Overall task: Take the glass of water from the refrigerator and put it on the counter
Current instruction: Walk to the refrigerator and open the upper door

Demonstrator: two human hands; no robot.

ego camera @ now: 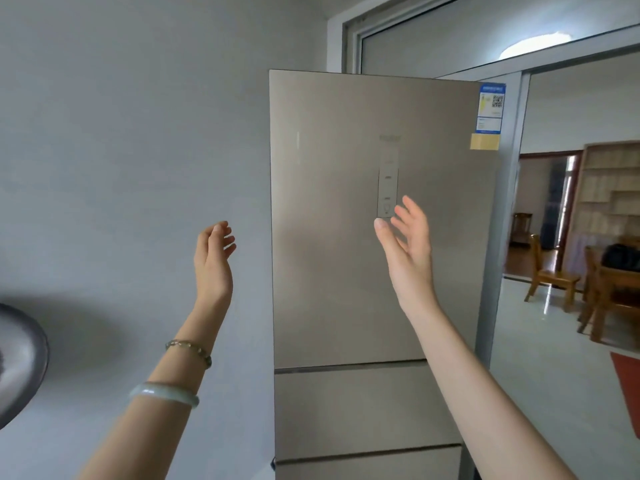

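A tall champagne-coloured refrigerator [332, 209] stands in front of me with its upper door and two lower drawers closed. A small control panel [388, 181] runs down the upper door. My right hand [410, 251] is raised in front of that door, just below the panel, fingers spread and holding nothing. My left hand [213, 261] is lifted in front of the grey wall, left of the refrigerator's edge, fingers loosely curled and holding nothing; two bracelets circle that wrist. The glass of water is hidden from view, as is any counter.
A grey wall [121, 150] fills the left. A dark round object [20, 362] juts in at the left edge. Right of the refrigerator a metal door frame [509, 202] opens onto a room with wooden chairs [550, 275] and a table [620, 282].
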